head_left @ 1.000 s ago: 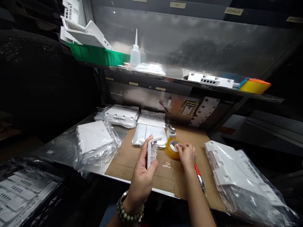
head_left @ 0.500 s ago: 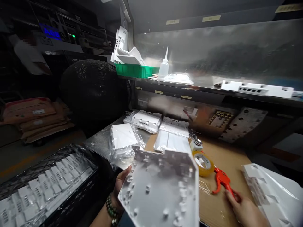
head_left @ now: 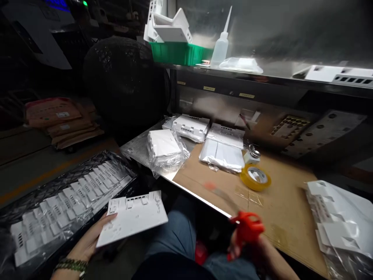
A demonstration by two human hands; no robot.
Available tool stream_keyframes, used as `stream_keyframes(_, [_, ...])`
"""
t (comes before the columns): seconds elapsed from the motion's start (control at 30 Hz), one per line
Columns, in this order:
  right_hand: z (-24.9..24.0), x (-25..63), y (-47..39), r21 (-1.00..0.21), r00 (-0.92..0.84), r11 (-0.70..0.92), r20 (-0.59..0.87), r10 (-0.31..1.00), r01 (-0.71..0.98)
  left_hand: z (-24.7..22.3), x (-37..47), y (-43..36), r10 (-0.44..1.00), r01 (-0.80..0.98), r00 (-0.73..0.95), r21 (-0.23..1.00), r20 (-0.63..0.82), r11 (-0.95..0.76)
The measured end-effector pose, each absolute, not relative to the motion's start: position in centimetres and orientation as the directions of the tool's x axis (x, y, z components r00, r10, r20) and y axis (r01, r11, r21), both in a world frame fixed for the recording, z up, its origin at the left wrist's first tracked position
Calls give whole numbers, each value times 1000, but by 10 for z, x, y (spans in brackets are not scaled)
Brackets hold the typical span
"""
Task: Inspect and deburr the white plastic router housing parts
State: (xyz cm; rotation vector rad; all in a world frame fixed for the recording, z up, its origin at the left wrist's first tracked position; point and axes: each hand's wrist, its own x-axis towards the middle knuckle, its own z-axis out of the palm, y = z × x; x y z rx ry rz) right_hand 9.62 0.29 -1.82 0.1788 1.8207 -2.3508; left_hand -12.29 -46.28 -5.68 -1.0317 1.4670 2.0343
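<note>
Holding wht panel (head_left: 134, 219), L grip (head_left: 94, 235) (R grip (head_left: 234, 245): red tool (head_left: 250, 226))

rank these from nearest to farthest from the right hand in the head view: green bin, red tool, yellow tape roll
1. red tool: held in the right hand
2. yellow tape roll: beyond the hand, lying on the cardboard
3. green bin: farthest, raised at the back, off to the left
</note>
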Motion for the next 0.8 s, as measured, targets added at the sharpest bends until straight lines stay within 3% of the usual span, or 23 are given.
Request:
stream_keyframes(0.03, [-15, 92, -15, -959, -951, -84, -252, -180, 270, -65, -125, -458, -110, -679, -642, 630, -758, -377])
stream_keyframes(0.07, [-12, 88, -32, -944, -918, 131, -327, -225, 304, -74, -127, -452, -141, -663, -636, 630, -759, -404])
stream_keyframes(0.13, [-13, 82, -62, -799, -884, 518, -440, -159, 305, -95, -130, -434, -185, -634, -615, 621, -766, -461])
stream_keyframes(0.2, [-18, 79, -82, -646, -882, 704, -468, -60, 295, -115, -132, -416, -214, -603, -595, 606, -774, -519])
stream_keyframes(0.33, [-27, 85, -91, -608, -869, 740, -490, -64, 288, -141, -132, -390, -231, -544, -576, 578, -784, -608])
stream_keyframes(0.47, [-23, 93, -80, -562, -873, 749, -485, 46, 352, -148, -129, -379, -202, -519, -595, 563, -778, -643])
stream_keyframes(0.57, [-22, 96, -72, -603, -873, 717, -488, 15, 350, -150, -126, -376, -192, -529, -606, 571, -772, -628])
stream_keyframes(0.7, [-23, 96, -61, -557, -871, 718, -470, 141, 417, -151, -120, -380, -184, -538, -652, 620, -736, -572])
stream_keyframes(0.8, [-18, 93, -55, -593, -864, 695, -496, 84, 407, -148, -116, -389, -203, -526, -690, 674, -694, -518])
